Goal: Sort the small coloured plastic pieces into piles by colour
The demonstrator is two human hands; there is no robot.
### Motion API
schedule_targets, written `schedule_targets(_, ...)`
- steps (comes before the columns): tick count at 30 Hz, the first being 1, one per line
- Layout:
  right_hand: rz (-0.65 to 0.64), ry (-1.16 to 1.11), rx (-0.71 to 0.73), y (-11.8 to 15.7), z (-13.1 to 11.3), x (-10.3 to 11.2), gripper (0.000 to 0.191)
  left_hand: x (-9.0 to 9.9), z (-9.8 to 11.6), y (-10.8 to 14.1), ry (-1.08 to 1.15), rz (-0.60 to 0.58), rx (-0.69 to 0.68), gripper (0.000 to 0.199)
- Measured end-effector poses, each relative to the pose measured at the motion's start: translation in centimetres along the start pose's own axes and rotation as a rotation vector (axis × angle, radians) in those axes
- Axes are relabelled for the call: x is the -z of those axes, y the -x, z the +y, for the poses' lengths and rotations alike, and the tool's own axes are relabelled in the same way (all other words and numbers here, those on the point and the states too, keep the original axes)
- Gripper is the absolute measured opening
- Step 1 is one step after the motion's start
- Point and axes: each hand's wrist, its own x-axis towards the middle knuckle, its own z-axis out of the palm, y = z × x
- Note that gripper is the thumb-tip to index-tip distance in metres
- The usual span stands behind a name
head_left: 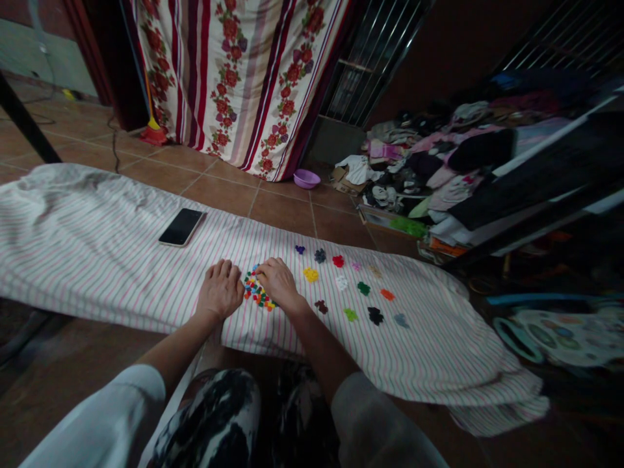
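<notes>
Our left hand (221, 286) lay with fingers bent together, left of a mixed heap of small coloured pieces (253, 290). Our right hand (277, 279), fingers drawn narrow, partly hid the heap; we couldn't tell whether either held anything. On the same striped cloth (121, 260), single-colour clusters (363, 288) sat right of the heap, a phone (181, 227) beyond its left. Farther past it were a purple basin (307, 179) and a floral curtain (234, 78).

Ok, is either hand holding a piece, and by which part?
Cannot be told: the right hand's fingers are at the mixed colored pieces, hiding any pinched piece. The left hand is beside them; no held piece shows.
</notes>
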Motion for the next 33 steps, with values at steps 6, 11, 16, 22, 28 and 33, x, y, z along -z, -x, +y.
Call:
schedule_targets(6, -0.012, 0.01, -0.063, 0.1, -0.6, 0.4, 0.013, -0.2, -0.1, 0.0, 0.024, 0.018, 0.007, 0.024)
schedule_targets(11, -0.074, 0.049, -0.157, -0.4, -1.7, 0.9, 0.013, -0.2, -0.1, 0.1, 0.025, 0.023, -0.008, 0.022)
schedule_targets(16, -0.166, 0.122, -0.267, -1.2, -3.3, 1.6, 0.02, 0.2, -0.1, 0.1, 0.042, 0.018, -0.007, 0.023)
schedule_targets(22, -0.198, 0.084, -0.339, -2.0, -4.1, 1.5, 0.022, 0.0, -0.2, 0.1, 0.02, 0.007, -0.021, 0.025)
schedule_targets(28, -0.127, 0.161, -0.228, -1.3, -4.2, 1.0, 0.025, 0.2, 0.0, 0.1, 0.001, 0.001, -0.019, 0.026)
schedule_targets(33, -0.111, 0.206, -0.182, -0.8, -4.3, 1.0, 0.027, 0.4, 0.1, 0.1, -0.007, 0.001, -0.022, 0.027)
